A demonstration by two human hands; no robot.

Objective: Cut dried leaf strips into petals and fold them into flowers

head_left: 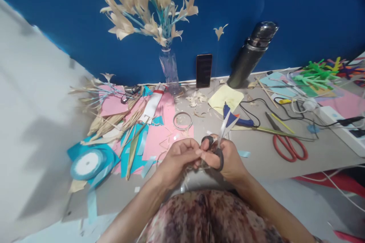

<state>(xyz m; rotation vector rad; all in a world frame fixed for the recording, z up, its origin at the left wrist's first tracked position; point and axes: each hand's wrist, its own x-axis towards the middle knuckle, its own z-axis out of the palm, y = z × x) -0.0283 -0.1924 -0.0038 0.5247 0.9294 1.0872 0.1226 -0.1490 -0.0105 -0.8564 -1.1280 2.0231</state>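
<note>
My right hand (228, 159) has black-handled scissors (223, 129) looped on its fingers, the blades apart and pointing away from me. Its thumb and fingertips meet those of my left hand (181, 157) above the table's near edge. The left fingers are pinched together on something too small and hidden to make out. Just beyond the hands lie a roll of clear tape (182, 121) and a blue glue gun (238, 119). A short piece of light blue ribbon (244, 154) rests right of my right hand.
Pink and blue paper with dried husks (105, 121) and a ribbon spool (88, 164) cover the left side. At the back stand a bottle (169, 66) of husk flowers, a phone (203, 70) and a flask (252, 55). Red-handled scissors (289, 147) and a power strip (342, 131) lie right.
</note>
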